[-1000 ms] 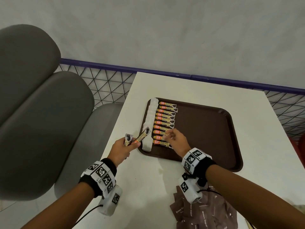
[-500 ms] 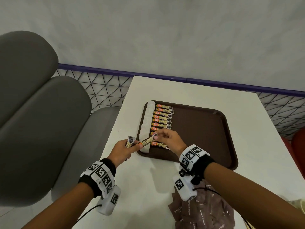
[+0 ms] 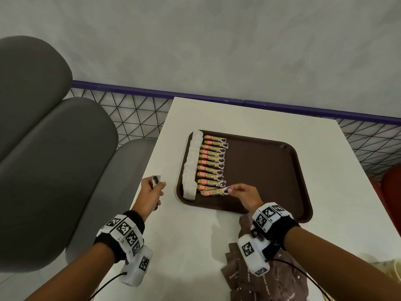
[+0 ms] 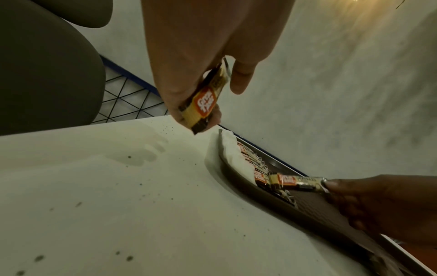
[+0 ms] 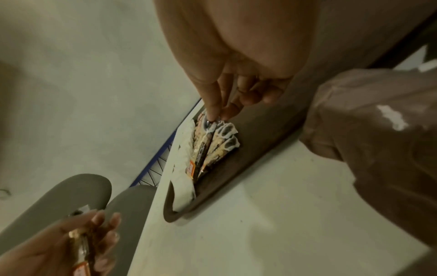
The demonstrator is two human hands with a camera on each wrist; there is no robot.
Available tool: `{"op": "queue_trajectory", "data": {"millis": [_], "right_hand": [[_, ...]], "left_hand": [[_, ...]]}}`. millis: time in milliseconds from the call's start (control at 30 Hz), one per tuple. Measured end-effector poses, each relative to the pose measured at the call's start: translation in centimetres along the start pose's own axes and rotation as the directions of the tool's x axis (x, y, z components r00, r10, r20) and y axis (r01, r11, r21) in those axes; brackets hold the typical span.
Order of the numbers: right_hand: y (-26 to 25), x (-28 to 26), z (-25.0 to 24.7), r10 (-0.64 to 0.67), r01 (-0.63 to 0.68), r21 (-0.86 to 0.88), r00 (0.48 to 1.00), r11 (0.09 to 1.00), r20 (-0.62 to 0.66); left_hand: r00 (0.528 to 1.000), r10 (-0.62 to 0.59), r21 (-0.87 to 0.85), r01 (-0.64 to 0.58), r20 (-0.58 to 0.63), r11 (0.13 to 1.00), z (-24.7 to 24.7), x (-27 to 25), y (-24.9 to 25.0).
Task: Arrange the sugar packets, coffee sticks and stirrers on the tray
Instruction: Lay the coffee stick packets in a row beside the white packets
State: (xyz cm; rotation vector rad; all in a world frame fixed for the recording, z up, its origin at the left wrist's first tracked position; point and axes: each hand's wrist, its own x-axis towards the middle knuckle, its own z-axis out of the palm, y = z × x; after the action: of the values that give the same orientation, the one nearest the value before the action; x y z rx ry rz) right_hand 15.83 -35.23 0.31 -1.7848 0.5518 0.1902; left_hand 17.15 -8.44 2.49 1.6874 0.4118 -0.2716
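Note:
A brown tray [image 3: 271, 170] lies on the white table [image 3: 217, 246]. Along its left edge runs a column of white packets [image 3: 191, 168], with a row of several yellow coffee sticks [image 3: 211, 164] beside it. My right hand [image 3: 243, 195] pinches the end of one coffee stick [image 3: 213, 192] at the near end of that row, low over the tray [image 4: 319, 207]; the same stick [image 4: 298, 184] shows in the left wrist view. My left hand [image 3: 152, 192] hovers left of the tray, gripping another coffee stick [image 4: 205, 100], its end [image 3: 155, 179] poking above the fist.
Brown sugar packets [image 3: 264, 279] lie in a pile on the table near my right wrist. Grey padded seats [image 3: 54, 159] stand to the left. A purple-railed wire fence [image 3: 134, 114] runs behind the table, with a grey wall beyond it.
My right hand took one coffee stick from my left hand and carried it to the near end of the row. My left hand now holds a single stick.

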Motion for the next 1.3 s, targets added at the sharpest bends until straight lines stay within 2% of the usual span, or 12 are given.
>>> {"op": "queue_trajectory", "data": {"millis": [267, 567, 867, 1100, 1300], "right_hand": [[1.2, 0.0, 1.2, 0.042, -0.051, -0.232, 0.998, 0.971, -0.046], [0.2, -0.9, 2.3, 0.054, -0.074, -0.439, 0.997, 0.895, -0.057], [-0.1, -0.5, 2.4, 0.074, -0.107, -0.509, 0.994, 0.854, -0.084], [0.2, -0.2, 1.9, 0.081, -0.143, -0.544, 0.987, 0.827, -0.136], [0.1, -0.3, 2.7, 0.029, -0.101, -0.607, 0.991, 0.788, -0.128]], "left_hand": [[1.000, -0.002, -0.008, 0.002, -0.006, 1.000, -0.4, 0.3, -0.6], [0.994, 0.020, 0.084, -0.029, 0.110, 0.996, -0.5, 0.0, -0.9], [0.979, 0.041, 0.087, -0.059, 0.202, 0.994, -0.3, -0.4, -0.7], [0.975, 0.061, 0.029, -0.069, 0.216, 0.997, -0.1, -0.4, -0.7], [0.974, 0.053, 0.067, -0.069, 0.219, 0.995, 0.4, -0.2, -0.7]]}}
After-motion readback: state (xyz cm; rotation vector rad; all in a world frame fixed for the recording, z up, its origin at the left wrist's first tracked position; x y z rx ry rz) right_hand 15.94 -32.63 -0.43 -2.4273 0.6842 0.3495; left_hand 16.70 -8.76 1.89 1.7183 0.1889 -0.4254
